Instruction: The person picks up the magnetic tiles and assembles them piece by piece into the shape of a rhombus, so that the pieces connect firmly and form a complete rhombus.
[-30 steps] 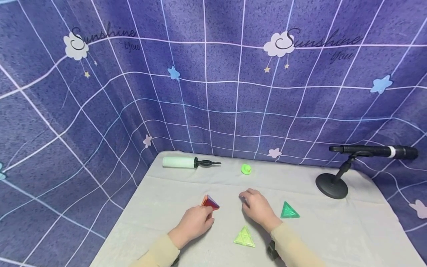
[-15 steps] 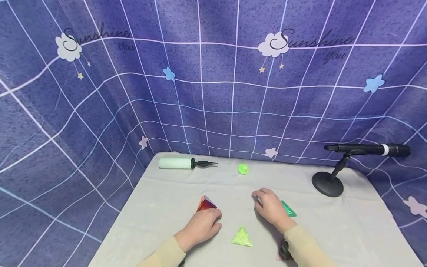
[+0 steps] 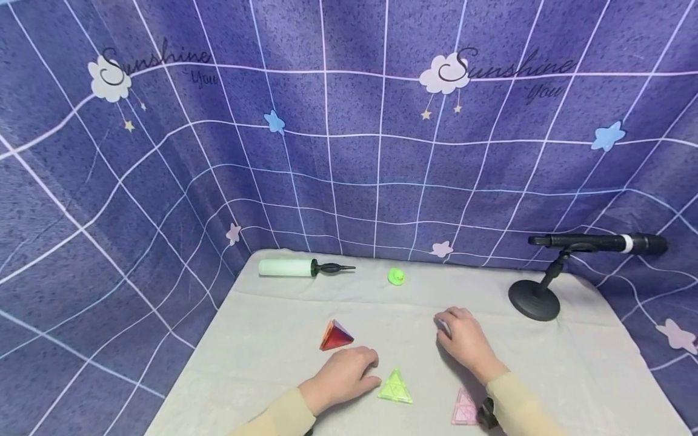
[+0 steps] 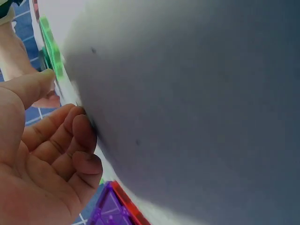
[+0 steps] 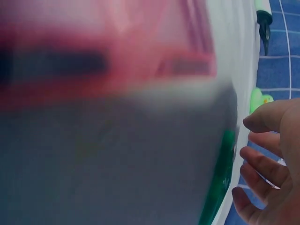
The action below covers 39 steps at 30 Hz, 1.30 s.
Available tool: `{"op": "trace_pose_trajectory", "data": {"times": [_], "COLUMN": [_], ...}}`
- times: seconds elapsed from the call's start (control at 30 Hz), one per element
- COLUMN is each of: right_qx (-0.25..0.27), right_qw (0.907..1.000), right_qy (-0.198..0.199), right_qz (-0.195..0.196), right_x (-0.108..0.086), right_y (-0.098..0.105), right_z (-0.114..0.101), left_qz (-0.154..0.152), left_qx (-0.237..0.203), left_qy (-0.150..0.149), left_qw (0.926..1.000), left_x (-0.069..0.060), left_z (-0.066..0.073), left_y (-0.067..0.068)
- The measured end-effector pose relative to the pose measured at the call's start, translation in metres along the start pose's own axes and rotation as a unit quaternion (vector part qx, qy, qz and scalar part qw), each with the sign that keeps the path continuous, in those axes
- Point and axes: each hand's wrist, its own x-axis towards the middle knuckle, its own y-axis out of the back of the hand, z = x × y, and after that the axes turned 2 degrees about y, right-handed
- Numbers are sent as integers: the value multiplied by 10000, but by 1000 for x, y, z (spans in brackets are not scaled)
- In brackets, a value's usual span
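Note:
My left hand (image 3: 345, 378) holds nothing, its fingers loosely bent, between a small pyramid and a light green triangular tile (image 3: 395, 387). Orange, red and purple triangular tiles make up that pyramid (image 3: 335, 336), standing just beyond the left hand. The right hand (image 3: 468, 344) also holds nothing, with its fingers relaxed over the table. A pink triangular tile (image 3: 465, 407) lies near the right wrist, partly covered by a dark wrist device. The darker green triangular tile (image 5: 218, 183) shows in the right wrist view; in the head view the right hand hides it.
At the back of the white-covered table (image 3: 262, 327) lie a hand pump (image 3: 289, 268) and a green toy duck (image 3: 396, 277). A black microphone on a round stand (image 3: 540, 297) is at the back right. A purple-blue curtain (image 3: 349, 151) hangs behind.
My left hand has let go of the pyramid and drawn back to the right. The right hand has moved right, covering the dark green tile and uncovering the pink one.

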Motion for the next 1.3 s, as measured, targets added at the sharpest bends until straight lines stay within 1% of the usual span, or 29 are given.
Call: {"op": "trace_pose_trajectory", "data": {"times": [0.1,0.17,0.23,0.4,0.6,0.7,0.8,1.07,1.2,1.3], "right_qx": [16,12,-10,12,76,101,136,156,147,166], "right_qw": [9999,9999,10000,9994,9981,9972,9970,9981,9979,9978], "right_qy": [43,21,-67,-295,-421,-458,-415,5,53,60], "right_qz": [125,121,37,-206,-440,-580,-644,-603,-634,-644], "right_x": [-6,-10,-14,-24,-33,-37,-41,-48,-47,-46], "right_y": [5,9,11,16,22,26,30,33,33,33], "right_z": [6,9,13,20,24,23,22,26,28,29], "left_qz": [-70,-112,-191,-412,-468,-494,-502,-484,-486,-456], "left_qx": [-48,-53,-63,-69,23,34,30,32,86,164], "left_qy": [-60,-115,-142,-97,-267,-291,-264,-184,-140,-176], "left_qw": [9999,9999,9997,9991,9985,9983,9984,9987,9987,9987], "left_x": [2,3,5,9,13,14,15,17,18,18], "left_z": [4,6,8,13,19,21,22,23,24,25], "left_y": [-2,-3,-4,-6,-7,-8,-8,-11,-11,-11]}}
